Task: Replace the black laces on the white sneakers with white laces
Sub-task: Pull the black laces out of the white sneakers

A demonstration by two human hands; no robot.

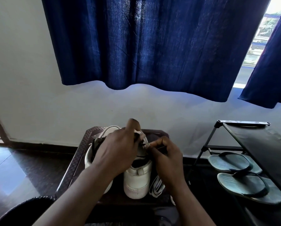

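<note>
The sneakers (137, 183) are smooth white leather or a look-alike, with a faint sheen. The white laces (156, 187) are flat woven cloth; the black lace (142, 143) looks like cloth too (its weave is too blurred to judge). The table (77, 159) is dark and glossy, its rim embossed in checks. The curtain (152, 46) is thin matt blue cloth. The floor (14, 168) is polished and glossy. The rack (208, 141) has black metal tubes, and the flip-flops (244, 186) have ribbed rubbery footbeds.

Shoe rack (263, 144) close right of sneakers (137, 183)
</note>
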